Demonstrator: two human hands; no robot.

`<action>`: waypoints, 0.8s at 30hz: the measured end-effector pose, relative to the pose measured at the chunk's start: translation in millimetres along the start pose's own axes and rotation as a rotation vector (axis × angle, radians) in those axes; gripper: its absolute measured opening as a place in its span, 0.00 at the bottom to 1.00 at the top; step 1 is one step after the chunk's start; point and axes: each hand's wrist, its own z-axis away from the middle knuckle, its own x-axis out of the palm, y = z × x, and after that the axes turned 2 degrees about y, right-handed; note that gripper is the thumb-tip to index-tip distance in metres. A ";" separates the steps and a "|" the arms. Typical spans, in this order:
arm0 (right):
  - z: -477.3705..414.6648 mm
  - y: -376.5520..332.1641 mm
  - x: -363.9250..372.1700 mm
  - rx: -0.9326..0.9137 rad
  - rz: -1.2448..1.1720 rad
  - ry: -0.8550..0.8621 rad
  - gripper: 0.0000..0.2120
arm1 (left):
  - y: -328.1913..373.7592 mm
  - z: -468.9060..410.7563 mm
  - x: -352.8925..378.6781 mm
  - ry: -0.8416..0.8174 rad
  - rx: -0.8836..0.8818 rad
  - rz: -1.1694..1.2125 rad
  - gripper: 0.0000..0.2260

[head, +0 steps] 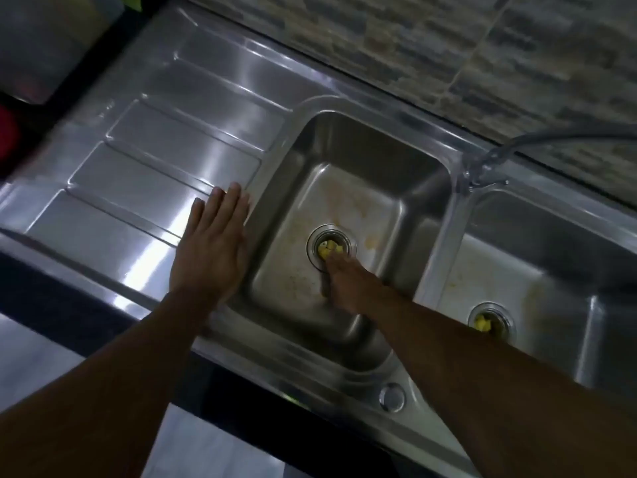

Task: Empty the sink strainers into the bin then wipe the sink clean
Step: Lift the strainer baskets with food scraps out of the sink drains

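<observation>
A steel double sink fills the view. The left basin [348,150] has brown stains on its floor, and its round strainer [339,238] holds yellow food scraps. My right hand [348,284] reaches down into this basin, its fingertips at the strainer's near rim. Blur hides whether they pinch it. My left hand [210,250] lies flat with straight fingers on the drainboard [155,160], right at the basin's left edge. The right basin [551,270] is also stained, and its strainer [491,320] holds yellow scraps too.
A tap [482,167] stands on the ledge between the basins at the back, in front of a tiled wall. A round metal cap [392,397] sits on the front rim. A red object [7,132] shows at the far left edge. No bin is in view.
</observation>
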 end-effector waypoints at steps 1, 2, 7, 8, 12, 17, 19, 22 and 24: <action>-2.1 -0.9 1.8 0.019 -0.003 0.001 0.35 | -0.5 -1.2 0.7 0.003 -0.002 -0.011 0.26; -3.5 -0.8 3.0 0.035 -0.017 0.012 0.33 | -1.8 -3.0 -0.6 0.005 -0.005 -0.014 0.26; -4.4 -9.6 9.2 0.057 0.070 0.045 0.31 | -2.8 -2.9 5.1 0.000 0.001 -0.032 0.27; -5.4 -10.3 8.5 0.061 0.081 0.059 0.31 | -3.8 -3.3 5.3 0.005 -0.002 -0.036 0.27; -9.7 -9.2 9.1 0.070 0.070 0.089 0.30 | -5.5 -2.9 9.8 0.030 0.002 -0.047 0.27; -12.8 -3.4 10.1 0.044 0.107 0.159 0.29 | -8.5 -3.5 12.7 0.042 0.022 -0.046 0.27; -15.2 -2.0 9.4 0.036 0.113 0.177 0.26 | -9.5 -3.7 13.6 0.042 0.022 -0.047 0.27; -20.9 0.3 9.5 0.035 0.149 0.192 0.24 | -10.0 -3.8 14.5 0.050 0.017 -0.049 0.26; -24.5 0.2 8.8 0.048 0.167 0.208 0.23 | -9.9 -3.6 15.1 0.053 0.014 -0.052 0.26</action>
